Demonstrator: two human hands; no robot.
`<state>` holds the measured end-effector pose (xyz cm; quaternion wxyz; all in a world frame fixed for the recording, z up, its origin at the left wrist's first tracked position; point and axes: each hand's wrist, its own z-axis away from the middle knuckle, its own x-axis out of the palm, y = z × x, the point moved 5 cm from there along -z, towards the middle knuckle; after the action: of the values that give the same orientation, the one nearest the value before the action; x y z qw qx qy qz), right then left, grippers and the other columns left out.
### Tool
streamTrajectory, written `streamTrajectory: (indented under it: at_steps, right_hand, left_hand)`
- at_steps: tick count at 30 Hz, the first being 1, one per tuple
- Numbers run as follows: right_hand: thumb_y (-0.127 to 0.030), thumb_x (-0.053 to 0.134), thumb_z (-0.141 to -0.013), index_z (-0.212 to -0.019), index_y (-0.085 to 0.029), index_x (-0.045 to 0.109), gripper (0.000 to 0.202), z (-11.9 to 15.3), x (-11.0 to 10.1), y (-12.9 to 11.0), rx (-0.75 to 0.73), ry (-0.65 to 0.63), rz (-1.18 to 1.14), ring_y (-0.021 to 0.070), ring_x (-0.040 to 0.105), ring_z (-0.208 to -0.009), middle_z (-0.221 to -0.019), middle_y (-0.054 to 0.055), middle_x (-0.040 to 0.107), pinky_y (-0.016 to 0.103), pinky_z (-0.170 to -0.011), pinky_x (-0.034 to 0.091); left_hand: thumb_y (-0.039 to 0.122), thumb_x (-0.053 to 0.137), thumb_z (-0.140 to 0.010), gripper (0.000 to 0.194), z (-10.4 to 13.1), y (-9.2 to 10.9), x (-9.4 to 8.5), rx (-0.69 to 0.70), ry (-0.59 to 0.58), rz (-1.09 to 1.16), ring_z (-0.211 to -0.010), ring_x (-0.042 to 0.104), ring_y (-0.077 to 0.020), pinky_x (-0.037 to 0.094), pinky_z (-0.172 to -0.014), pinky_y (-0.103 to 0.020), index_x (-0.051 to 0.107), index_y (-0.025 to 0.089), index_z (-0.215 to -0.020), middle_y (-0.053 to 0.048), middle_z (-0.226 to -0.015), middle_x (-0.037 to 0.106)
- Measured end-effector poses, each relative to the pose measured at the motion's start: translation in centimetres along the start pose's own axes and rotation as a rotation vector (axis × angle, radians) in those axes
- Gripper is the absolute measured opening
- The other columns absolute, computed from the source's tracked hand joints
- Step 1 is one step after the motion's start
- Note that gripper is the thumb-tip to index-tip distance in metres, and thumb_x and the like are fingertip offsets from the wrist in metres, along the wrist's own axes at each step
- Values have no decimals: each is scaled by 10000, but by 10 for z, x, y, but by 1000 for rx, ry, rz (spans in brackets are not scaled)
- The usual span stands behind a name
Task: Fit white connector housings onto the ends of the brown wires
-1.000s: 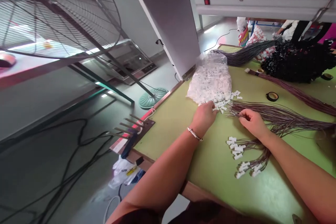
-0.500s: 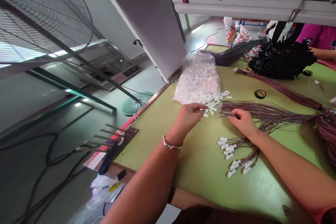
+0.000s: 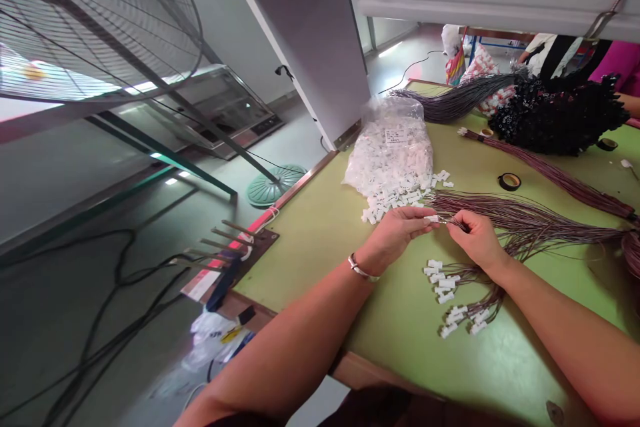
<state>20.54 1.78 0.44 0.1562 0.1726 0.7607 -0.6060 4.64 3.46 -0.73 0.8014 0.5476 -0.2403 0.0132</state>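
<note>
Between the thumb and fingers of my left hand (image 3: pixel 400 232) is a small white plastic connector housing (image 3: pixel 432 219). My right hand (image 3: pixel 477 240) pinches thin dark wires (image 3: pixel 456 222), their ends pointing at the housing; whether they enter it I cannot tell. Behind my hands a long bundle of brown wires (image 3: pixel 545 220) lies on the green table (image 3: pixel 310 247). Loose white housings (image 3: pixel 393 200) spill from a clear plastic bag (image 3: pixel 393 147) just beyond my left hand. Below my right hand lie wires with white housings on their ends (image 3: pixel 443 283).
A roll of black tape (image 3: pixel 509 181) lies beyond the wires. At the back right are a black heap of parts (image 3: pixel 555 113) and a grey wire bundle (image 3: pixel 460 100). A pronged rack (image 3: pixel 235 247) is fixed at the left edge. A large fan (image 3: pixel 100 27) stands left.
My left hand has moved right, away from the loose housings, bringing a white housing up to the wire ends in my right hand. The whole view has shifted slightly.
</note>
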Motion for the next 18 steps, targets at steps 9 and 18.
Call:
streamTrajectory:
  at_steps: [9, 18]
  right_hand:
    - [-299, 547, -731, -580, -185, 480, 201, 1, -3, -1, 4, 4, -48, 89, 337, -514, -523, -45, 400, 225, -489, 282]
    - [-253, 533, -730, -595, -185, 496, 155, 4, -3, -2, -51, 26, 26, 87, 356, -508, -526, -47, 436, 218, -491, 293]
  left_hand:
    - [216, 738, -649, 227, 0, -1, 3, 126, 34, -168, -673, 655, -129, 517, -733, -278, 711, 131, -858, -36, -690, 707]
    - [290, 777, -621, 291, 0, -1, 4, 6, -46, -75, -630, 653, -115, 516, -643, -232, 688, 116, -837, -49, -701, 700]
